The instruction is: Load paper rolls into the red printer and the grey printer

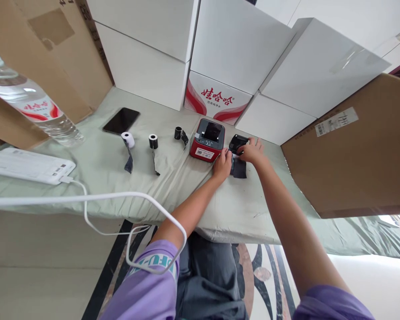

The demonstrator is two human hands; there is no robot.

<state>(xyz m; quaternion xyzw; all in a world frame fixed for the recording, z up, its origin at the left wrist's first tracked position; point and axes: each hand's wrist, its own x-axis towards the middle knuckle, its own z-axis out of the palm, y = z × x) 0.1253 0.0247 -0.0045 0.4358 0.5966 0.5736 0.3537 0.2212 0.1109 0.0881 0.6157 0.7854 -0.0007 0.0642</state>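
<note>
While beside the red label printer [208, 141]: left hand [222, 165] and right hand [251, 151], both gripping black paper roll [238, 153] on table [173, 178].

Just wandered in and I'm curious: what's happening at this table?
A person in purple sleeves sits at a table covered with pale green cloth. Both hands work on a small black device trailing a dark strip, right beside a red and black desktop printer: the left hand at the strip, the right hand on the device. Three small rolls lie to the left.

Three tape rolls [128, 138] [153, 141] [178, 132], one red printer [208, 140], one phone [121, 120], one water bottle [30, 104], two hands [222, 165] [251, 152].
</note>
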